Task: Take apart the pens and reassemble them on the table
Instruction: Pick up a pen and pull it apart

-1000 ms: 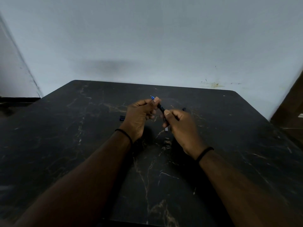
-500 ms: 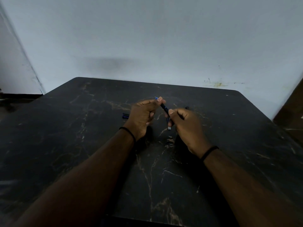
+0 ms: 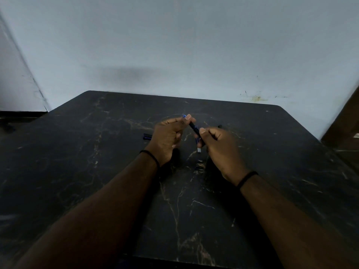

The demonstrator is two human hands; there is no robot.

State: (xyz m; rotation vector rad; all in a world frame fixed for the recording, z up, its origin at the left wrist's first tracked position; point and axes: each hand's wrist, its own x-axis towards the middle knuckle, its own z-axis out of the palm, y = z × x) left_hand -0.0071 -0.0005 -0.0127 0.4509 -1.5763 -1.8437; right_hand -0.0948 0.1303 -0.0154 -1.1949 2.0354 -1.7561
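A dark pen (image 3: 194,127) with a blue tip is held slanted above the middle of the black marble table (image 3: 77,152). My left hand (image 3: 168,135) pinches its upper blue end between thumb and fingers. My right hand (image 3: 217,146) grips its lower end, where a pale blue and white piece (image 3: 198,145) sticks out below the fingers. A small dark blue pen part (image 3: 147,136) lies on the table just left of my left hand. Another small dark piece (image 3: 220,126) shows behind my right hand.
The table's far edge meets a pale wall (image 3: 174,45). A dark wooden surface (image 3: 345,129) stands at the right, past the table's corner. Both wrists wear thin black bands.
Both hands have stayed on the pen with only slight finger shifts; the view has tilted a little, and the pen keeps the same slant.
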